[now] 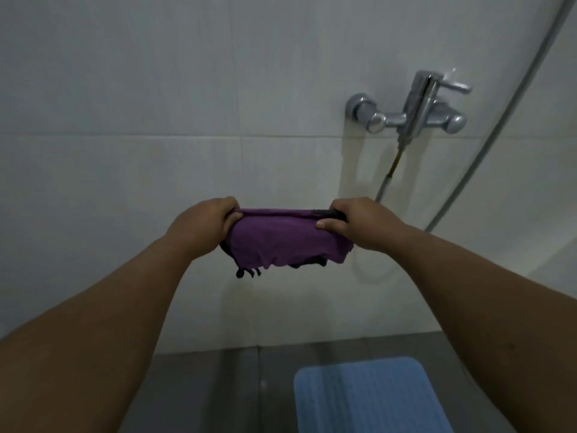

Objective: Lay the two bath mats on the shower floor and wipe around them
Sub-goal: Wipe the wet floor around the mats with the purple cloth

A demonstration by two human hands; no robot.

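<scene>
Purple cloth with dark edging (281, 239), bunched and stretched level between both hands, up in front of pale tiled wall (156, 120). Left hand (199, 226) gripping cloth's left end, fingers curled round it, thumb on top. Right hand (359, 223) gripping right end, fingers wrapped over dark edge, thumb pressed against purple fabric. Blue ribbed rectangular bath mat (368, 398) flat on grey shower floor (203, 385), below right forearm. Chrome shower mixer tap (415, 104) on wall at upper right, with metal hose (515, 104) hanging beside.
</scene>
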